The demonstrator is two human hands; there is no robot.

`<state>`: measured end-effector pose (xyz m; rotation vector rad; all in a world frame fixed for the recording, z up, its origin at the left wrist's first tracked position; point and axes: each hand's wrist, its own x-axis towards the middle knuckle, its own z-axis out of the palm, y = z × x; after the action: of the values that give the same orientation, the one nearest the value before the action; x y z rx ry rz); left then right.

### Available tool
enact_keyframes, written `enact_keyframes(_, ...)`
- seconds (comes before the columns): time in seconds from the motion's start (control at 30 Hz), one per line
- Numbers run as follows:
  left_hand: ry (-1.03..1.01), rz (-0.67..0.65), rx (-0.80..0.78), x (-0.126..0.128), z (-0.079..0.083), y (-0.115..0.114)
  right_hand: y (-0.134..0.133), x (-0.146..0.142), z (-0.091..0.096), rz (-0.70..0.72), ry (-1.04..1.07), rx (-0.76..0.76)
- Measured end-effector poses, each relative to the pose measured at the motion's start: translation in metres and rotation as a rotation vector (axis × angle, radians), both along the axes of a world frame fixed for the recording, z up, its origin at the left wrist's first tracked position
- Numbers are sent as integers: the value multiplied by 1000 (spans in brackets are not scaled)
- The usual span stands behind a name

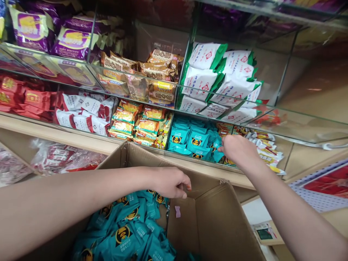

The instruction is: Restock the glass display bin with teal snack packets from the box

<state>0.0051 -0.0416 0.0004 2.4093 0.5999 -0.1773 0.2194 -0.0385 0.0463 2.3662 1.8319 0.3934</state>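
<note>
Nearest the viewer, the left forearm point(89, 195) crosses an open carton point(225, 224) holding loose teal packets point(136, 235); the left hand point(170, 183) is loosely curled above it, apparently grasping nothing. The right hand point(236, 150) is at the right end of the shelved teal packets point(199, 139) (fingertips partly hidden; its hold cannot be told). A hasty nudge could spill stacked packets over the front lip point(190, 158). The overhanging glass shelf point(293, 125) limits lifting; the carton's right half offers room.
</note>
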Motion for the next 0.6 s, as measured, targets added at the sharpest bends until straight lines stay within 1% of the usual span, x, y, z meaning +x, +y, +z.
enact_keyframes(0.1, 86, -48, 56, -2, -2, 1, 0, 1, 0, 15, -19, -41)
enact_keyframes(0.17, 131, -77, 83, -3, -3, 2, -6, 3, 0, 21, -23, -44)
enact_keyframes(0.27, 171, -84, 98, -3, -2, 3, -22, -1, 1, 10, -25, 38)
enact_keyframes(0.33, 194, -82, 100, -3, 0, 4, -38, -14, -5, 59, 35, 82)
enact_keyframes(0.37, 208, -83, 103, -3, 0, 5, -46, -23, -13, 121, 99, 63)
enact_keyframes(0.4, 222, -84, 109, -3, 1, 6, -55, -34, -25, 218, 195, -15)
enact_keyframes(0.43, 236, -85, 117, -3, 1, 7, -62, -45, -40, 322, 299, -132)
enact_keyframes(0.47, 250, -84, 126, -4, 1, 9, -69, -57, -58, 442, 409, -287)
enact_keyframes(0.5, 264, -82, 132, -4, 1, 10, -76, -68, -78, 563, 501, -478)
enact_keyframes(0.6, 296, -68, 138, -4, 0, 13, -90, -93, -136, 676, 636, -773)
